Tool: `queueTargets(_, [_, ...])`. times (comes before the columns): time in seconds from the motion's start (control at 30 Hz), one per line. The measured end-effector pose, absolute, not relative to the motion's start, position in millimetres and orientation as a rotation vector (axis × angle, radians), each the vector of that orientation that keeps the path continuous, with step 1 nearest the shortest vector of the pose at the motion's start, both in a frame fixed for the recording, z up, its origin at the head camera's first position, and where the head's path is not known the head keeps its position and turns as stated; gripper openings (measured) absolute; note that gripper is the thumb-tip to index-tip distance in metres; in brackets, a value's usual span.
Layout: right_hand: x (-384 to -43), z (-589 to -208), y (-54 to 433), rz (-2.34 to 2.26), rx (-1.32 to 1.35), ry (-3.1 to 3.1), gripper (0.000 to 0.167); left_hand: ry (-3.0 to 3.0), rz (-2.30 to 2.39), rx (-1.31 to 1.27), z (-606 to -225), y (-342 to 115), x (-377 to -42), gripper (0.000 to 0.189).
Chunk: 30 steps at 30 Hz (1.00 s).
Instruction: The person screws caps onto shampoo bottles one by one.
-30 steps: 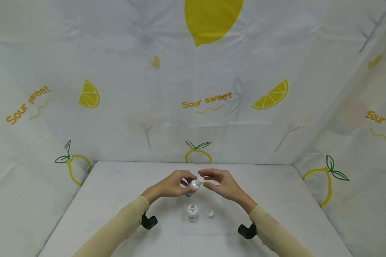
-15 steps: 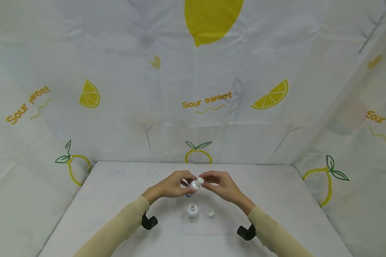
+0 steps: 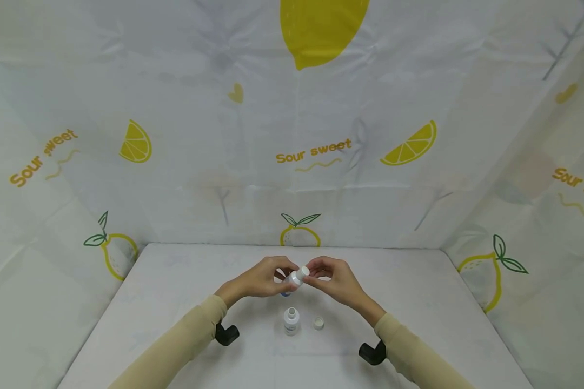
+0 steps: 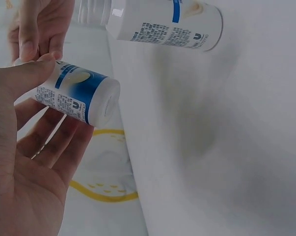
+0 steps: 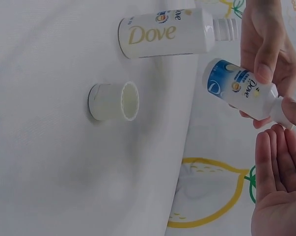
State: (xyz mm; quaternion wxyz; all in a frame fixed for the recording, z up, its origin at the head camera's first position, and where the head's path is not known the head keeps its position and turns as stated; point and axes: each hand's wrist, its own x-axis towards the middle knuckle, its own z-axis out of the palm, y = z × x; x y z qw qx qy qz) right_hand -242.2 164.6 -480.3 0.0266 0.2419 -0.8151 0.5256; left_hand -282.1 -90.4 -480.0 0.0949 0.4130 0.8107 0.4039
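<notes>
My left hand [image 3: 261,278] grips a small white and blue Dove bottle [image 5: 238,88] above the table, tilted with its top toward the right. On that bottle sits a white cap [image 5: 279,112], which the thumb and fingers of my right hand [image 3: 338,278] pinch. In front of the hands a second white Dove bottle [image 3: 291,323] stands upright, its threaded neck bare. A loose white cap [image 5: 113,102] rests on the table just right of the standing bottle, hollow side up. The right wrist view shows ridges inside its rim.
The white table [image 3: 394,302] meets a pale backdrop cloth [image 3: 253,205] printed with lemons at its back and sides. Black wrist-worn devices [image 3: 226,335] stick out below both wrists, over the table.
My right hand's fingers have drawn in from a wider spread around the capped bottle's top to a pinch on the cap. The left hand, standing bottle and loose cap stay about where they were.
</notes>
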Motion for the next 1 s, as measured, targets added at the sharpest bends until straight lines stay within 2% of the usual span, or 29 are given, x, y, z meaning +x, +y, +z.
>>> queueTargets(1.0, [-239.6, -485.3, 155.4, 1.615, 0.543, -2.522, 0.023, 2.421, 1.194, 1.195, -483.5, -89.0, -283.5, 0.039])
